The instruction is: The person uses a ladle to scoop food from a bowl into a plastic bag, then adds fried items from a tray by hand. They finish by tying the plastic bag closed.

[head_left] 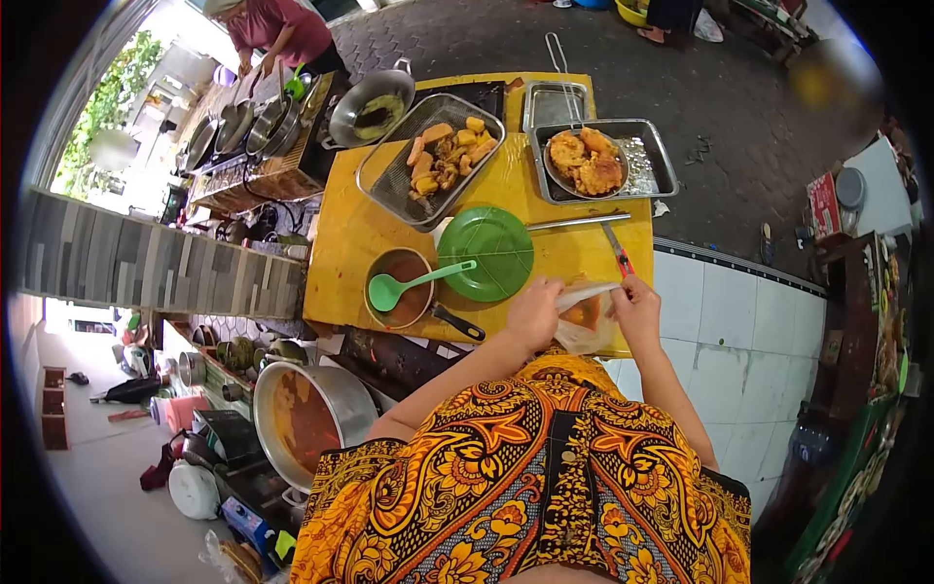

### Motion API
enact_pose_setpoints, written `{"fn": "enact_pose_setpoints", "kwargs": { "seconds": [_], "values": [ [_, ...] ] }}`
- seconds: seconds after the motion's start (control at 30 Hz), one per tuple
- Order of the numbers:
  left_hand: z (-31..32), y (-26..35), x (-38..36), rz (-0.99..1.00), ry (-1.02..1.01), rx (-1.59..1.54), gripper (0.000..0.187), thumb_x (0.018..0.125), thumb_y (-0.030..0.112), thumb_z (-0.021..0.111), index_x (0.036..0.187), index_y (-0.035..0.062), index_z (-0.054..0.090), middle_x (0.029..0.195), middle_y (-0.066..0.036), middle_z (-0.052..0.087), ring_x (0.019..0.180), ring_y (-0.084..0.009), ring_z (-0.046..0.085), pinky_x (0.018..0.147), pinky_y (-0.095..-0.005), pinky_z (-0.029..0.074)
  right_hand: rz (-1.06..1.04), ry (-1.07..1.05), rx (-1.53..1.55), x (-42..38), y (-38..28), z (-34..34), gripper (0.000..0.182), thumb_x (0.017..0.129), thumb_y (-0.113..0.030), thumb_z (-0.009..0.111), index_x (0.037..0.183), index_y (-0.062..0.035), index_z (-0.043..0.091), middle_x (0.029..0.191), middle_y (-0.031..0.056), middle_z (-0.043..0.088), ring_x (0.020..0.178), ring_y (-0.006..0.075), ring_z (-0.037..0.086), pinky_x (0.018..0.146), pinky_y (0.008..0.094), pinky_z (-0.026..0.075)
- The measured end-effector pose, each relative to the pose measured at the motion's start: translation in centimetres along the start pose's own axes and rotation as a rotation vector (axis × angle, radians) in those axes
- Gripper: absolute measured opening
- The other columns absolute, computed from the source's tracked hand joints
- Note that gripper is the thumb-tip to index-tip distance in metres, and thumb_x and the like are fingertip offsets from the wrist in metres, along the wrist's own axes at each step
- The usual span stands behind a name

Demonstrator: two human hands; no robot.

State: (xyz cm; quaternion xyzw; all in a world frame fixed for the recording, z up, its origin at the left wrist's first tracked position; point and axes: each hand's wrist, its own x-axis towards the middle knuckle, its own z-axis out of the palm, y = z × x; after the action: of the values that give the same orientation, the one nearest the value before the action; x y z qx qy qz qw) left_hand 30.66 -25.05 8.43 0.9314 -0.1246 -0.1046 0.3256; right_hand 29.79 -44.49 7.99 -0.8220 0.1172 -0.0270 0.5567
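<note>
My left hand and my right hand are both closed on the upper edge of a clear plastic bag, stretching its mouth between them. Something orange shows inside the bag; its kind I cannot make out. Left of the bag lies a green plate. Beside that plate, a saucepan of reddish-brown sauce holds a light green ladle. A knife with a red handle lies just beyond my right hand.
On the yellow table stand a wire basket of fried pieces and a metal tray with a strainer of fritters. A large pot of red-orange liquid is at my left. Another person works by several pans.
</note>
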Motion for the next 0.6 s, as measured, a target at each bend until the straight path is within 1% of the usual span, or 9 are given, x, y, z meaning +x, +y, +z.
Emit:
{"fn": "enact_pose_setpoints", "kwargs": {
  "seconds": [0.03,0.2,0.27,0.33,0.37,0.4,0.47,0.53,0.6],
  "values": [
    [0.5,-1.4,-0.3,-0.016,-0.006,0.035,0.028,0.078,0.006,0.056,0.106,0.0064,0.058,0.095,-0.018,0.058,0.089,-0.0384,0.057,0.078,-0.0435,0.047,0.083,0.017,0.127,-0.1,-0.2,0.1,0.013,0.079,-0.002,0.054,0.066,-0.0003,0.05,0.054,0.0057,0.053,0.045,0.012,0.055,0.042,0.0259,0.043],
    [1.2,-3.7,-1.7,-0.133,-0.093,0.001,0.035,0.083,0.003,0.049,0.118,0.0067,0.054,0.094,-0.017,0.06,0.081,-0.0334,0.061,0.073,-0.0404,0.051,0.115,0.018,0.141,0.4,-0.6,-0.5,0.015,0.078,-0.001,0.056,0.065,-0.0022,0.048,0.054,0.0031,0.05,0.045,0.0099,0.052,0.041,0.0239,0.041],
    [-0.2,-2.2,-1.2,-0.646,-0.293,-0.858,0.04,0.088,0.001,0.04,0.127,0.0055,0.049,0.092,-0.013,0.062,0.074,-0.0238,0.063,0.064,-0.0332,0.053,0.12,0.033,0.127,0.4,-1.2,-0.4,0.016,0.077,-0.002,0.057,0.064,-0.0022,0.047,0.054,0.003,0.05,0.044,0.0096,0.052,0.04,0.0238,0.04],
    [-1.2,-1.8,-0.2,-0.575,-0.297,-0.942,0.039,0.089,0.002,0.039,0.127,0.0036,0.049,0.09,-0.011,0.062,0.071,-0.0194,0.062,0.061,-0.0296,0.053,0.059,0.048,0.023,0.5,-1.8,-0.9,0.017,0.075,-0.003,0.06,0.064,-0.0021,0.047,0.053,0.0028,0.048,0.045,0.0096,0.052,0.04,0.0236,0.04],
    [-1.6,-1.7,0.3,-0.518,-0.286,-1.02,0.038,0.091,0.003,0.038,0.127,0.0018,0.049,0.089,-0.009,0.062,0.068,-0.015,0.06,0.058,-0.026,0.053,0.066,0.045,-0.015,0.7,-1.6,-1.2,0.012,0.072,-0.003,0.061,0.07,0.0015,0.05,0.059,0.0058,0.05,0.048,0.0126,0.053,0.043,0.0275,0.046],
    [-2.0,-1.4,0.7,-0.505,-0.311,-1.021,0.038,0.091,0.003,0.038,0.127,0.0018,0.049,0.089,-0.009,0.062,0.068,-0.015,0.06,0.058,-0.026,0.053,0.073,0.069,-0.024,0.8,-2.0,-1.4,0.012,0.072,-0.003,0.061,0.07,0.0015,0.05,0.059,0.0058,0.05,0.048,0.0126,0.053,0.043,0.0275,0.046],
    [-2.8,-0.9,1.4,-0.294,-0.269,-1.07,0.034,0.09,0.006,0.043,0.122,-0.0019,0.053,0.086,-0.009,0.062,0.063,-0.0128,0.057,0.058,-0.0249,0.051,0.089,0.021,-0.028,1.0,-3.0,-2.0,0.01,0.071,-0.001,0.06,0.073,0.0007,0.051,0.062,0.0061,0.053,0.048,0.0138,0.054,0.042,0.0286,0.047],
    [-4.0,-0.7,1.7,-0.218,-0.344,-0.98,0.032,0.091,0.007,0.044,0.12,-0.0017,0.055,0.085,-0.008,0.061,0.062,-0.0114,0.056,0.058,-0.0245,0.05,0.125,0.002,-0.043,1.3,-2.5,-2.8,0.01,0.071,-0.001,0.06,0.08,0.0004,0.055,0.066,0.0085,0.057,0.05,0.016,0.057,0.043,0.0295,0.048],
    [-5.2,-0.4,2.0,-0.132,-0.422,-0.886,0.03,0.091,0.008,0.045,0.118,-0.0015,0.056,0.084,-0.007,0.061,0.061,-0.0101,0.054,0.057,-0.0241,0.05,0.183,-0.213,-0.221,1.5,-2.5,-3.9,0.014,0.07,-0.002,0.061,0.083,0.0008,0.06,0.068,0.0112,0.059,0.052,0.0176,0.06,0.043,0.0306,0.047]
  ]
}}
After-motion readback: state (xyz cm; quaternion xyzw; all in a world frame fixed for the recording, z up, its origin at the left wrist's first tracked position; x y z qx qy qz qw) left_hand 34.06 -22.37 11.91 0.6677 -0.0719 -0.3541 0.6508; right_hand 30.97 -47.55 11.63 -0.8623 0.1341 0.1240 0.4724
